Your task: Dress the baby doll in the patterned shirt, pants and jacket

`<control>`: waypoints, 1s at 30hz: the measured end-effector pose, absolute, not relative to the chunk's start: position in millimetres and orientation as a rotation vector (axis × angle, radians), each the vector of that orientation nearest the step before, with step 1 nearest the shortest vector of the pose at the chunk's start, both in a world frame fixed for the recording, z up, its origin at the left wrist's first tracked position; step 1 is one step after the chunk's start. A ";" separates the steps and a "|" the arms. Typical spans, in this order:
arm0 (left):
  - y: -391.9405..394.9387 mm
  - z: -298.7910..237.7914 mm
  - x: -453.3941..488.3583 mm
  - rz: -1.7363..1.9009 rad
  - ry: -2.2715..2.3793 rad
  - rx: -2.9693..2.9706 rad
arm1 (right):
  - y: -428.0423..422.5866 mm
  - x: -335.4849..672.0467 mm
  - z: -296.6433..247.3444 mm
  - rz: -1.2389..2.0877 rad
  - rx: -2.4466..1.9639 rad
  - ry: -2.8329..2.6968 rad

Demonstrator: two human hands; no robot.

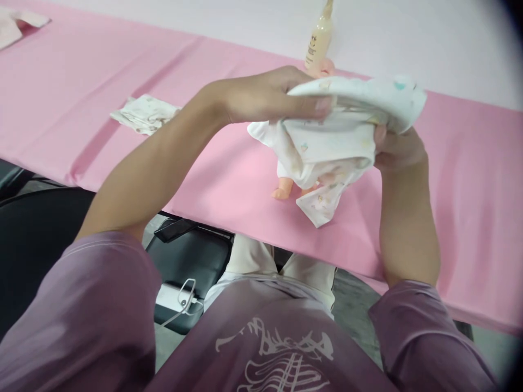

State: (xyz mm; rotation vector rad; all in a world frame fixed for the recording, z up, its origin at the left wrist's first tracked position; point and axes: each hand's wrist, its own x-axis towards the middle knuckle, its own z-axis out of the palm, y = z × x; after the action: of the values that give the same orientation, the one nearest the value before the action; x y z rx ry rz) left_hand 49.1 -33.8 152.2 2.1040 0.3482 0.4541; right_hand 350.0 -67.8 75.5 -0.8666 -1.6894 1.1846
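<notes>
Left hand (265, 98): grip closed, pinching top edge of white garment (327, 147). Right hand (398, 152): grip closed on white garment at its 3 o'clock side. Doll (283, 189) wrapped inside, over pink counter (229, 179). Bottle (321, 38) at 12 o'clock.

The baby garment (327, 136) is soft white cloth, matt and thin enough to crumple into loose folds. The doll (283, 191) under it is smooth peach plastic, with a slight sheen on its foot. The table cover (212, 169) is pink cloth, matt and smooth apart from a few long creases. The folded cloth (144, 113) lying on it looks like the same soft fabric. The bottle (319, 38) is glossy cream plastic. The chair seat (196, 256) is black and matt, and the power bank (174, 296) on it is shiny white plastic.
</notes>
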 end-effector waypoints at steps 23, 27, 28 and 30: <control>-35.3 109.8 46.3 0.655 0.436 1.934 | -80.7 350.7 103.0 1.262 -0.829 -2.122; -45.0 118.1 46.0 0.545 0.460 2.005 | -80.6 350.1 97.5 1.110 -1.070 -1.968; -47.5 119.3 46.3 0.521 0.448 2.036 | -80.8 349.3 96.5 1.107 -1.067 -1.929; -50.3 118.8 46.4 0.535 0.377 2.067 | -81.4 347.7 96.1 1.144 -1.035 -1.946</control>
State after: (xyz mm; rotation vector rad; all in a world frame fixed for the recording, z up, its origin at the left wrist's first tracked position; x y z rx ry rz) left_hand 46.4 -50.3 118.8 2.0674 0.3771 0.5350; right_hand 347.7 -81.4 96.1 -1.0352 -1.9457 1.1442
